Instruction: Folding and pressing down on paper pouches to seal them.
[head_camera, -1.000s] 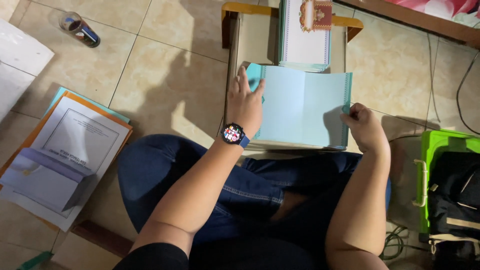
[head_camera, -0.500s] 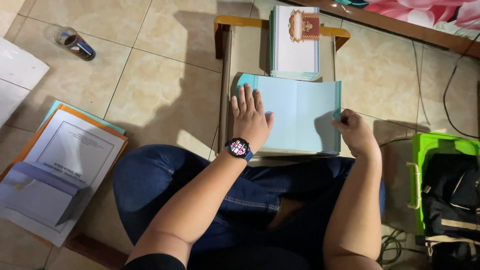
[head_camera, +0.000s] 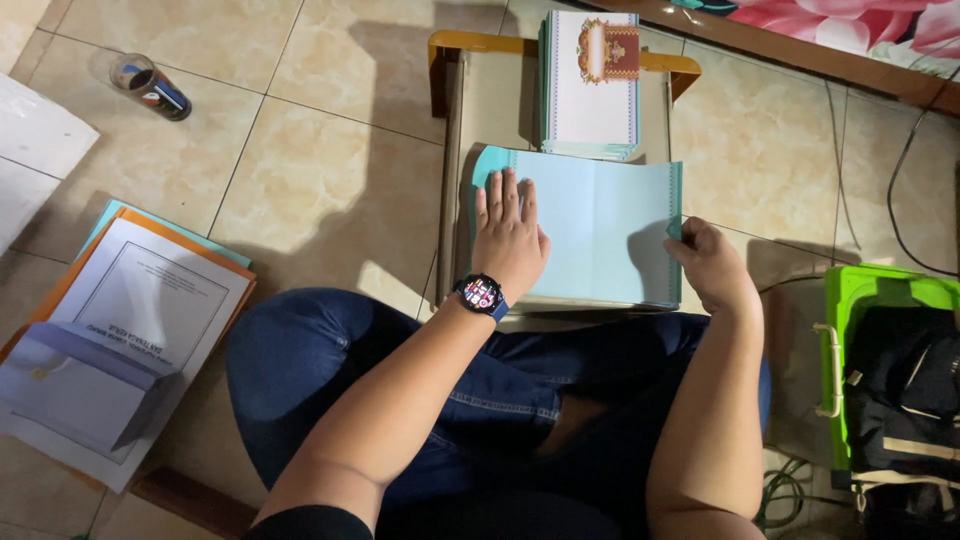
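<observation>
A light blue folded card sheet (head_camera: 600, 230) lies flat on a low wooden board (head_camera: 455, 170) in front of my knees. My left hand (head_camera: 510, 235), with a dark watch on the wrist, presses flat on the sheet's left part, fingers together. My right hand (head_camera: 705, 260) pinches the sheet's right edge between thumb and fingers. Just beyond the sheet, a stack of white-faced cards (head_camera: 590, 85) with a red and gold emblem rests on the same board.
A pile of papers and folders (head_camera: 110, 350) lies on the tiled floor at left. A small glass with pens (head_camera: 150, 88) stands at far left. A green box holding a black bag (head_camera: 890, 370) sits at right, beside cables (head_camera: 900, 170).
The light blue sheet now lies flatter, and my left hand has slid across its left part. My right hand stays at the right edge. The view has shifted slightly.
</observation>
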